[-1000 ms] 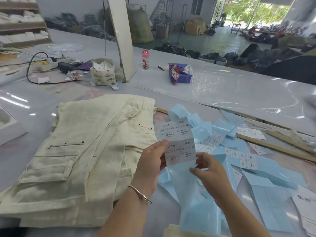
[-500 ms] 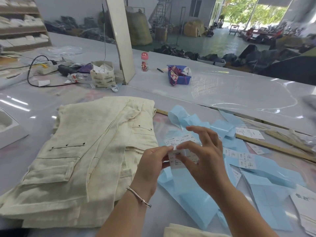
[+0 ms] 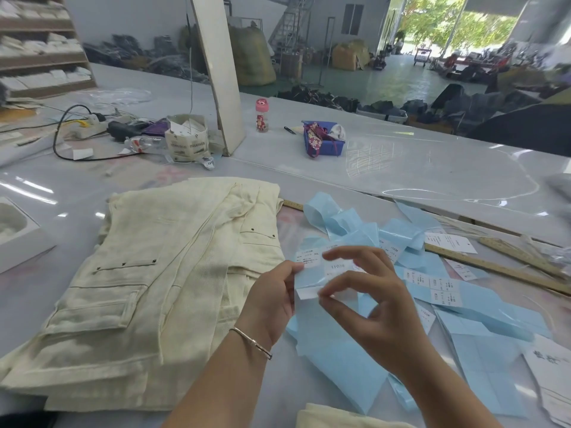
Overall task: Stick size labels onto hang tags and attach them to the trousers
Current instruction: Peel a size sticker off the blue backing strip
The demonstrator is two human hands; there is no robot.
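Note:
Cream trousers (image 3: 160, 273) lie folded on the table, left of centre. My left hand (image 3: 272, 298) pinches the left edge of a blue backing strip (image 3: 336, 359) that carries white size labels. My right hand (image 3: 367, 301) pinches the corner of one white size label (image 3: 335, 268) between thumb and forefinger and lifts it off the strip, its other fingers spread above. More blue strips with labels (image 3: 445, 287) lie scattered to the right. A white hang tag (image 3: 449, 242) rests flat beyond them.
A wooden ruler (image 3: 500, 268) runs along the right side. At the back stand a blue tray (image 3: 327, 146), a pink bottle (image 3: 262, 115), a roll of tags (image 3: 185, 140) and a power strip with cable (image 3: 89, 125). A white box (image 3: 18, 230) sits at the left edge.
The strip was held upright a second ago; it has come down lower. My right hand moved from the strip's lower edge onto its face and now peels up a label.

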